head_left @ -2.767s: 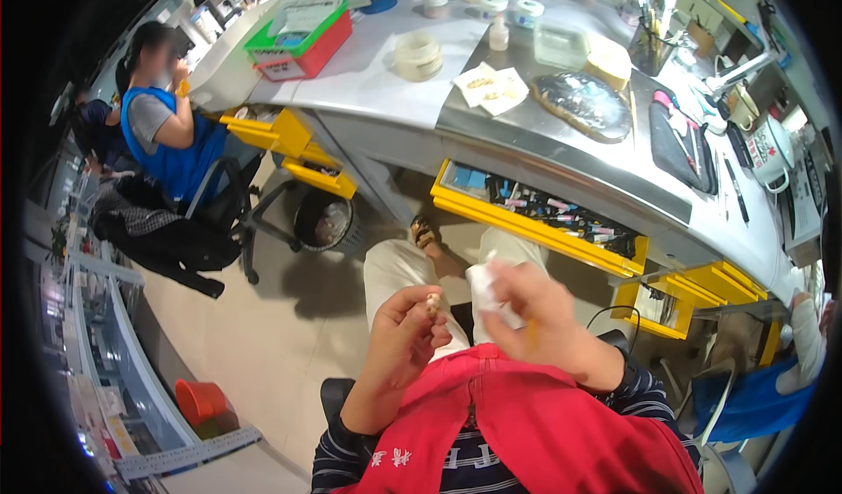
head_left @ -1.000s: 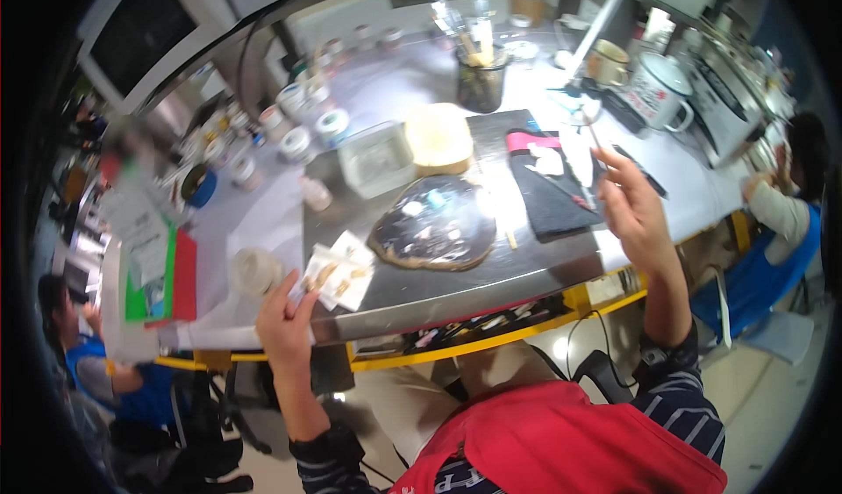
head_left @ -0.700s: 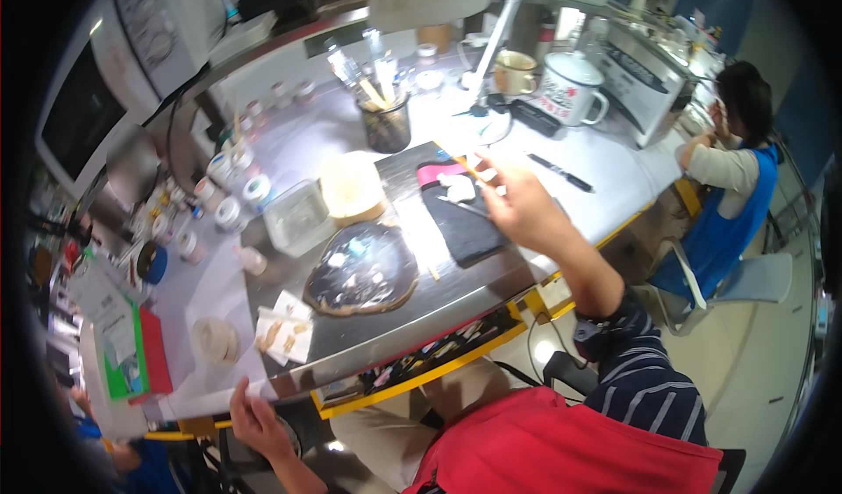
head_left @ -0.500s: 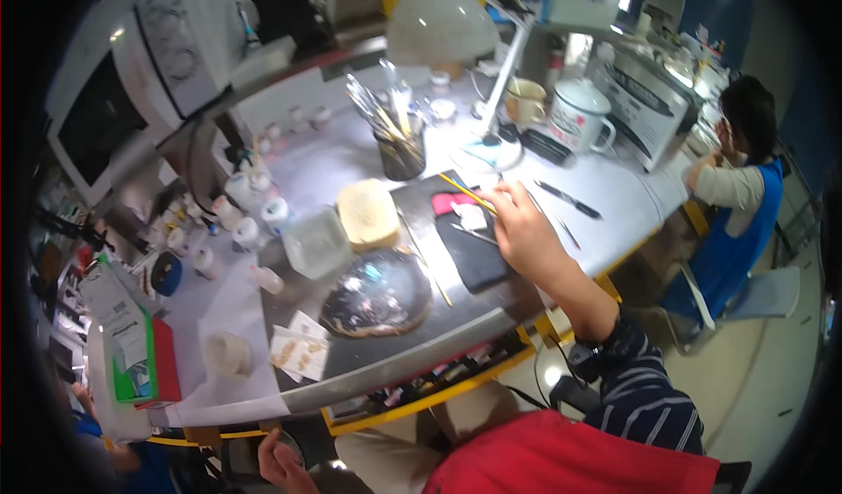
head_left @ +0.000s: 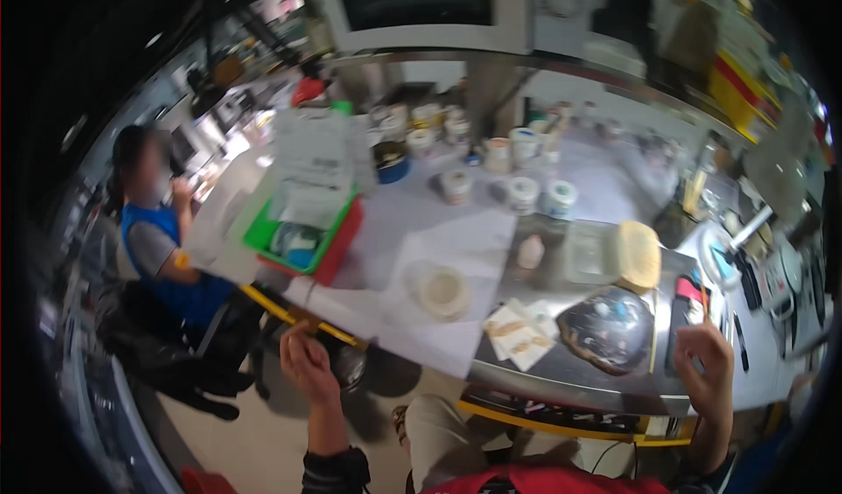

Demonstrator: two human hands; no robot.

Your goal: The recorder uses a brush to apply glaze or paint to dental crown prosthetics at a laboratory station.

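My right hand (head_left: 704, 361) is over the right end of the work surface. Its fingers are closed on a thin yellow stick (head_left: 704, 298), like a slender brush handle; its tip cannot be made out. A black pad (head_left: 678, 317) with a pink patch lies just left of it. Close by are a pale stick (head_left: 654, 323) and a dark, glossy stone slab (head_left: 607, 329) with an irregular rim. My left hand (head_left: 307, 362) hangs in front of the table's left edge, fingers loosely curled, with nothing visible in them.
White cards with tan marks (head_left: 519, 336), a clear square dish (head_left: 590, 251) and a yellowish sponge (head_left: 638, 255) lie near the slab. A round cup (head_left: 445, 294), small jars (head_left: 521, 194) and a green-red bin (head_left: 338, 247) stand leftward. A person in blue (head_left: 167, 248) sits far left.
My view has swung left, bringing the bin and the person at left into sight. My left hand has come up into fuller view. The right hand still holds the yellow stick.
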